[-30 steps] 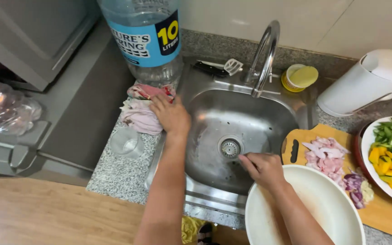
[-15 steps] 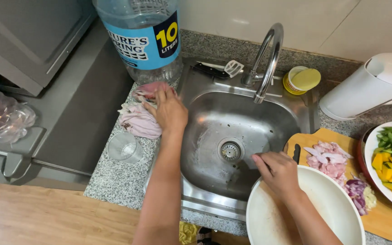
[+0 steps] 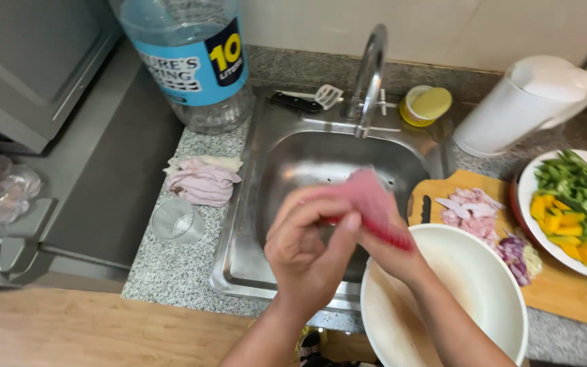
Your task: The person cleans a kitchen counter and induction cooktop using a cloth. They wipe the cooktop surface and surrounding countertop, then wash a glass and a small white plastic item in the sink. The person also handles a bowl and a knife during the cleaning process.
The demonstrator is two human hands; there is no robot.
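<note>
We hold a pink cloth (image 3: 374, 204) above the steel sink (image 3: 253, 204), just beside the rim of the white bowl (image 3: 470, 285); it looks soft, thin and probably wet, so we judge it is light and limp, a little slippery, and best gripped by a bunched part, not by a loose edge. Our left hand (image 3: 307, 248) has the fingers curled closed on its lower part, and our right hand (image 3: 392, 251), mostly hidden behind, seems to pinch it also. A folded pale cloth (image 3: 202, 180) lies on the counter, left of the sink.
</note>
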